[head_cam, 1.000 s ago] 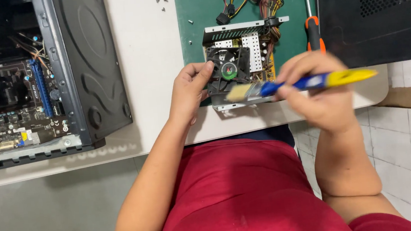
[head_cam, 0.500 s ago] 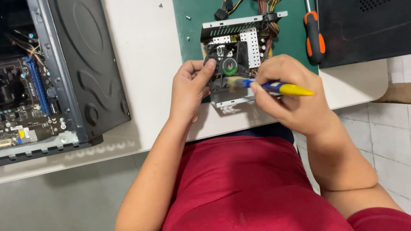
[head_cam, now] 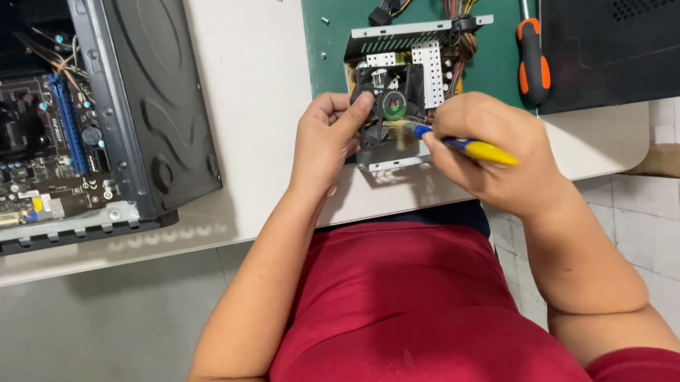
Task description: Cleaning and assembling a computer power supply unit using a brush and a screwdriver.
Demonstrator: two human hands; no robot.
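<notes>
Metal power supply (head_cam: 415,61), one fan (head_cam: 385,101), two screwdrivers (head_cam: 467,149), two hands (head_cam: 323,139).

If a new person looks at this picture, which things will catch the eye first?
At centre, the left hand steadies an opened power supply on a green mat, while the right hand works a blue-yellow tool at its black fan. An open computer case lies at left.
</notes>
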